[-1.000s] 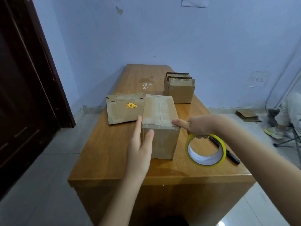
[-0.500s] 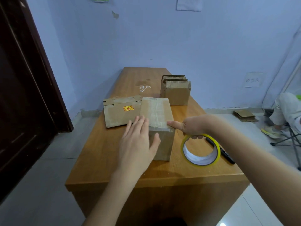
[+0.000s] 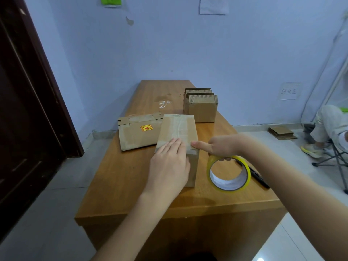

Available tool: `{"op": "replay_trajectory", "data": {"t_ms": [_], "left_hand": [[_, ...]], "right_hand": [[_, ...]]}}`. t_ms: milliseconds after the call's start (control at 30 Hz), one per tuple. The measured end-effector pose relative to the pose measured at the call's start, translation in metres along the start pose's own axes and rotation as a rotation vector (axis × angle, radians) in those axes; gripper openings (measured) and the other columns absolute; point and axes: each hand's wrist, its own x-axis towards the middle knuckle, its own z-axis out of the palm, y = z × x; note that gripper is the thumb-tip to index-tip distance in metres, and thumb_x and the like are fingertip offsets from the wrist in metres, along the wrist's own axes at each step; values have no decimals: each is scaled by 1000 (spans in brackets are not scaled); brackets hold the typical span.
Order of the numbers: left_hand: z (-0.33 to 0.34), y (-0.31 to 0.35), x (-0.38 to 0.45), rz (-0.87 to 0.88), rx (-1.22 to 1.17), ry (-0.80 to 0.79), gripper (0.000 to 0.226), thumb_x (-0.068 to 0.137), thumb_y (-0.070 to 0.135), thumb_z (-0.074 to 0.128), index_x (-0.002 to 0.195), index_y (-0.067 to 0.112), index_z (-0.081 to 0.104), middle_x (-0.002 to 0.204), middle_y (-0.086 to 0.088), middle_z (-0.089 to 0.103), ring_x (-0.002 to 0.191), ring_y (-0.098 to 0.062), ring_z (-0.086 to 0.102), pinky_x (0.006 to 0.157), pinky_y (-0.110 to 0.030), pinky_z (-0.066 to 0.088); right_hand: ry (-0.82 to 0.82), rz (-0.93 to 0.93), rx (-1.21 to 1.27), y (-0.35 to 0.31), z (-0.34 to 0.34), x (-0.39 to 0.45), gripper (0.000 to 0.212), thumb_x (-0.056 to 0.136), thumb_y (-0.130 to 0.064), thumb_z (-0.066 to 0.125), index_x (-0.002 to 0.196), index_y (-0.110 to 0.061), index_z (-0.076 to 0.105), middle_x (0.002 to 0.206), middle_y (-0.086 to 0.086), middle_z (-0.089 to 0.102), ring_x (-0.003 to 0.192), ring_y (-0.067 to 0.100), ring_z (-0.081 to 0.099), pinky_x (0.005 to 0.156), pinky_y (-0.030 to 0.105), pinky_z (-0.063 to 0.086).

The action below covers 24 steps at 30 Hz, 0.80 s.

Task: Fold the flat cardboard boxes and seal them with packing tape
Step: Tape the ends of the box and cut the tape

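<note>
Left hand point(image 3: 169, 166) flat on folded brown cardboard box point(image 3: 178, 136) mid-worktop point(image 3: 120, 185), right hand point(image 3: 218, 147) gripping yellow-edged tape roll point(image 3: 228, 173), seemingly forefinger-pinning tape end: lifting early risks wrinkled, peeling seal.

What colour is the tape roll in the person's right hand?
Yellow, with a white inner core; the head view shows the tape roll clearly.
</note>
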Motion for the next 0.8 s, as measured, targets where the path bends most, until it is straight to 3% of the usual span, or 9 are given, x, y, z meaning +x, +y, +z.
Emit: {"op": "replay_trajectory", "data": {"t_ms": [67, 167, 267, 333, 400, 433, 500, 600, 800], "left_hand": [[1, -1, -1, 33, 6, 4, 43, 74, 14, 77, 116, 8, 67, 113, -10, 69, 107, -23, 65, 89, -36, 51], [0, 1, 5, 45, 15, 15, 37, 68, 12, 81, 104, 8, 72, 101, -10, 72, 96, -24, 69, 80, -35, 55], [3, 4, 12, 33, 40, 3, 30, 63, 10, 83, 90, 8, 72, 86, -6, 71, 81, -22, 69, 69, -28, 54], [2, 8, 14, 16, 42, -58, 32, 75, 5, 74, 106, 5, 66, 113, -13, 67, 109, -25, 62, 91, -28, 48], [13, 6, 12, 54, 53, -50, 40, 92, 1, 53, 131, 2, 47, 146, -15, 40, 139, -25, 33, 112, -26, 21], [15, 5, 12, 65, 73, -45, 41, 94, 2, 49, 135, 2, 43, 149, -14, 35, 141, -23, 28, 113, -25, 16], [13, 2, 13, 58, 107, -30, 40, 87, 0, 61, 126, 1, 53, 137, -16, 51, 131, -26, 45, 108, -30, 32], [17, -1, 14, 91, 74, 8, 57, 62, -6, 82, 116, 2, 65, 112, -17, 68, 105, -30, 65, 89, -37, 50], [15, -2, 14, 133, 124, -32, 66, 46, 0, 92, 108, 1, 69, 105, -17, 70, 97, -28, 68, 82, -37, 53]], "right_hand": [[67, -65, 106, 9, 4, -7, 74, 84, -77, 21, 93, -11, 56, 72, -3, 53, 63, 11, 49, 62, 26, 39], [233, -187, 313, 27, 21, -14, 56, 87, -68, 39, 75, -14, 51, 64, -5, 42, 59, 12, 41, 60, 26, 34], [428, -241, 548, 47, 48, -15, 40, 88, -48, 58, 82, -8, 57, 70, 1, 49, 65, 13, 47, 63, 28, 38], [549, -216, 805, 51, 69, -17, 31, 87, -36, 65, 84, -5, 59, 72, 5, 53, 69, 14, 51, 64, 27, 40], [647, -158, 1026, 48, 88, -18, 43, 83, -38, 69, 79, 3, 56, 68, 7, 48, 66, 16, 48, 61, 27, 38], [690, -131, 1105, 45, 96, -17, 52, 81, -41, 71, 76, 7, 52, 66, 10, 44, 63, 18, 45, 60, 28, 36], [796, -95, 1210, 37, 103, -12, 57, 84, -36, 70, 68, 10, 42, 63, 11, 34, 59, 19, 36, 58, 30, 30], [889, -105, 1222, 32, 99, -9, 56, 89, -24, 64, 54, 2, 29, 57, 10, 21, 54, 21, 24, 54, 29, 23], [737, -189, 938, 50, 63, -19, 55, 93, -25, 56, 52, -21, 20, 48, -8, 15, 45, 9, 16, 46, 19, 18]]}}
